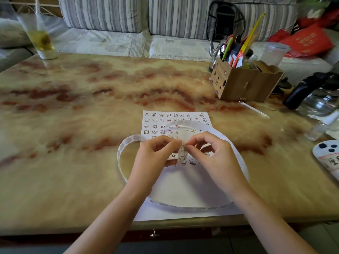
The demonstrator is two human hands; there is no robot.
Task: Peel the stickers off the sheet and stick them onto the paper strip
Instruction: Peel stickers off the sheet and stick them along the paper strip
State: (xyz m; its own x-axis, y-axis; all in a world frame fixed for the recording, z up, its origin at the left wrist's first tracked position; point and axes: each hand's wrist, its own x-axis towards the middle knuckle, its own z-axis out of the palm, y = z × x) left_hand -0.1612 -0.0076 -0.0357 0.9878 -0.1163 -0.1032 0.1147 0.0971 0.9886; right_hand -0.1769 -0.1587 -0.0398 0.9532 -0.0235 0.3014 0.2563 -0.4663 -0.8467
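The left hand (pixel 156 154) and right hand (pixel 212 153) are meeting fingertip to fingertip just above the sheet (pixel 176 118). Each is pinching narrowly, thumb against forefinger, on the same short upright stretch of the strip (pixel 128 142). The right fingertips are pressing on the strip's face, probably seating a sticker, though whether one is lying under them is hidden.

Just below the pinch, the strip is showing a few small cartoon stickers, so some are apparently already across. From there the strip is curling away in a wide loop, out to the left, round near the table (pixel 73 107) edge, and back up behind the right wrist. Most of that length is looking bare of cartoons.

The sheet is lying flat under the hands. Its far rows are still full of stickers, and its near part is looking blank. My judgement is that the task is under way, with most left to do.

A box (pixel 244 85) of pens is standing far right, and a glass (pixel 41 41) far left.
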